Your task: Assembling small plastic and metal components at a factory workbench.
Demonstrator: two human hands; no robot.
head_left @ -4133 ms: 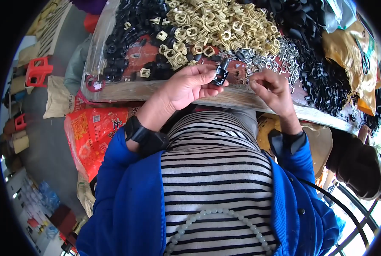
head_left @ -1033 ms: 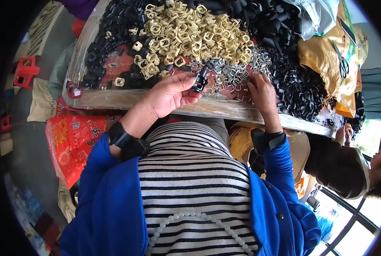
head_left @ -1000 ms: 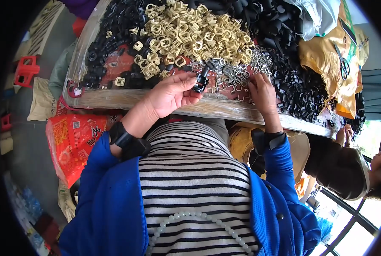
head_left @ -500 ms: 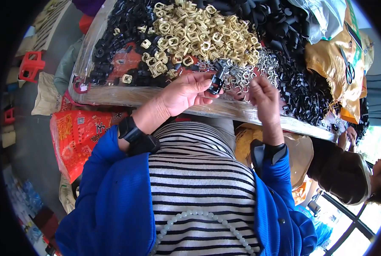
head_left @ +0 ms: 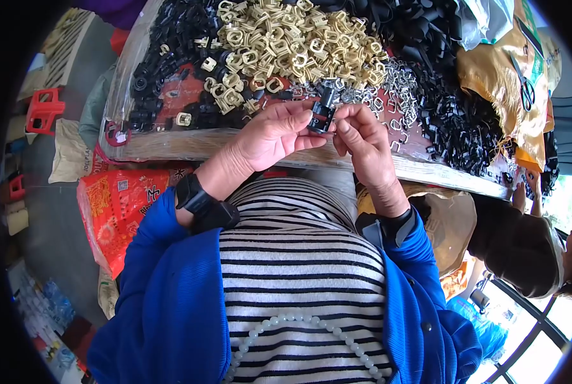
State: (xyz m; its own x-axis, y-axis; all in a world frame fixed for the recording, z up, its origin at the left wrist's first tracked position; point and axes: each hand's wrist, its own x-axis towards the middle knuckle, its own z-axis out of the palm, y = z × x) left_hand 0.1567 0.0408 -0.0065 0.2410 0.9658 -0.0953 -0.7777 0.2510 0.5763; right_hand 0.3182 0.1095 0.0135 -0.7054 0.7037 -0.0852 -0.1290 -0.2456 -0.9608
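Over the near edge of the table, my left hand grips a small black plastic fitting between thumb and fingers. Its narrower tube-like end points away from me, and the wider part has cut-out openings. My right hand has come up against the fitting's right side, thumb and forefinger pinched together. Whatever sits in that pinch is too small or too covered to make out. Just beyond the hands lie bent silver metal clips, scattered on the red surface, and a heap of cream plastic clips.
Small black parts lie in piles at the right, others at the left. Scissors rest on a yellow sack. A red bag stands at the left below the table edge. Another person works at the right.
My right hand has moved left from above the metal clips to the black fitting. My left hand keeps hold of the fitting, nearly in the same place.
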